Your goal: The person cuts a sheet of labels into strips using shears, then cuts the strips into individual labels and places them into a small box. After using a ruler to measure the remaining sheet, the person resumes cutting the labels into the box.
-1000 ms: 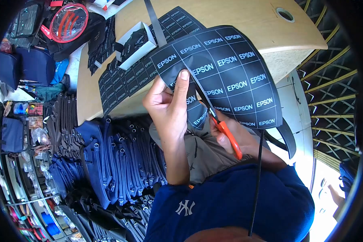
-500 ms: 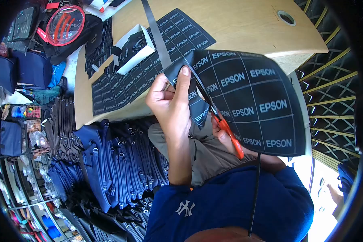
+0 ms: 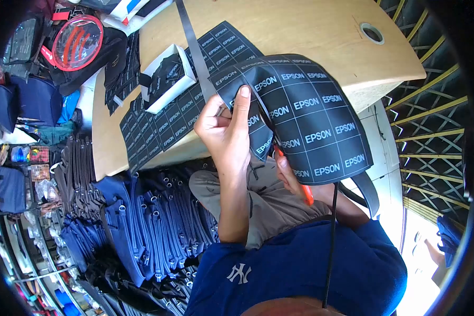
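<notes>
A black sheet printed with EPSON labels point(image 3: 318, 108) is held up in front of me, bulging and curling over on the right. My left hand point(image 3: 227, 124) pinches its left part between thumb and fingers. Orange-handled scissors point(image 3: 307, 194) are gripped in my right hand point(image 3: 288, 171), low beside the sheet. Their blades run up along a cut in the sheet and are mostly hidden by the material. Left of the cut, a narrower piece point(image 3: 260, 139) of the sheet hangs below my left thumb.
More printed sheets point(image 3: 145, 131) lie on the wooden table point(image 3: 310, 31), with a white box point(image 3: 181, 79) of black labels on them. A grey strap point(image 3: 192, 39) crosses the table. Many blue straps point(image 3: 152, 226) hang below its edge. A folding metal gate point(image 3: 432, 131) stands at right.
The sheet has bulged and its right side has curled down and inward. My right hand and the scissors have shifted slightly left, their blades now more covered. My left hand keeps its pinch.
</notes>
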`<state>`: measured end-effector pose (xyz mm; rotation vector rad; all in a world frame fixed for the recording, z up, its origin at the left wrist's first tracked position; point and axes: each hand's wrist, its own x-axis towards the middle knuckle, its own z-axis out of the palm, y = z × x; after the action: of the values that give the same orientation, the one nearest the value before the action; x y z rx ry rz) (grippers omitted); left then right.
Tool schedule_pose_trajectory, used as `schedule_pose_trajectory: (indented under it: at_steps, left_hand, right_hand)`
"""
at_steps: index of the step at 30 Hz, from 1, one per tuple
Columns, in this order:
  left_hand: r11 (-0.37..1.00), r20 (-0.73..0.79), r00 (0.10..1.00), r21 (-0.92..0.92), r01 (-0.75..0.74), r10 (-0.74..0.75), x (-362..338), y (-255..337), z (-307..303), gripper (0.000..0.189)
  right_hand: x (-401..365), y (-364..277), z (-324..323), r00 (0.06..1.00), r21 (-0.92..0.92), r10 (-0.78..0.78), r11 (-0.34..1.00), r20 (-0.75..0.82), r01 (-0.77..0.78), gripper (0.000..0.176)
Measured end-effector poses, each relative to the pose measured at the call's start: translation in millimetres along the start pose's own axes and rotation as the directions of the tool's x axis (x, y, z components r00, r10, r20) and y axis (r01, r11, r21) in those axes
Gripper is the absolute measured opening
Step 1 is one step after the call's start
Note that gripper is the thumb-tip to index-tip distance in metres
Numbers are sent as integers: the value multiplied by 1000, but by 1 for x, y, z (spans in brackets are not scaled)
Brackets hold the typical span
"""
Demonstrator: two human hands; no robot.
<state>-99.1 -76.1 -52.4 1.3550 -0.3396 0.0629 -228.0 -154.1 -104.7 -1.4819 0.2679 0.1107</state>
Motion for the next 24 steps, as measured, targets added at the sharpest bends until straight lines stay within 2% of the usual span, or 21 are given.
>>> schedule_pose_trajectory:
  at_steps: [1, 2, 4, 5, 8, 9, 16, 18, 22, 24]
  left_hand:
    - [1000, 1, 1000, -4, 0, 0, 2, -2, 2, 9]
    - [1000, -1, 1000, -8, 20, -20, 5, -3, 3, 8]
    - [999, -5, 999, -14, 40, -40, 10, -8, 5, 8]
    - [999, -4, 999, 10, 33, -33, 12, -11, 5, 8]
    - [999, -11, 1000, 31, 28, -28, 20, -16, 10, 7]
    - [999, -13, 999, 27, 32, -32, 23, -18, 11, 7]
    - [997, -39, 998, 52, 60, -58, 38, -22, 15, 8]
    - [997, -35, 998, 50, 54, -53, 41, -27, 15, 9]
    - [997, -25, 998, 48, 54, -52, 45, -26, 16, 10]
    - [996, -31, 997, 46, 74, -73, 46, -23, 18, 10]
  right_hand:
    - [2, -4, 1, 993, 94, -114, 989, -25, 116, 39]
    - [4, -5, 0, 993, 90, -115, 989, -27, 117, 39]
    - [8, -4, -2, 994, -39, -89, 995, -65, 87, 40]
    - [11, -2, -2, 990, -70, -127, 990, -62, 122, 40]
    - [22, 11, -5, 998, -20, -53, 998, -29, 52, 40]
    - [26, 19, -1, 996, 43, -76, 996, -54, 78, 38]
    - [38, -2, -9, 994, 39, -49, 998, -101, 53, 32]
    - [43, -4, -10, 973, 83, -187, 976, -135, 199, 29]
    - [47, -6, -12, 961, 25, -240, 969, -135, 246, 26]
    - [47, -6, -14, 959, 4, -250, 968, -133, 253, 30]
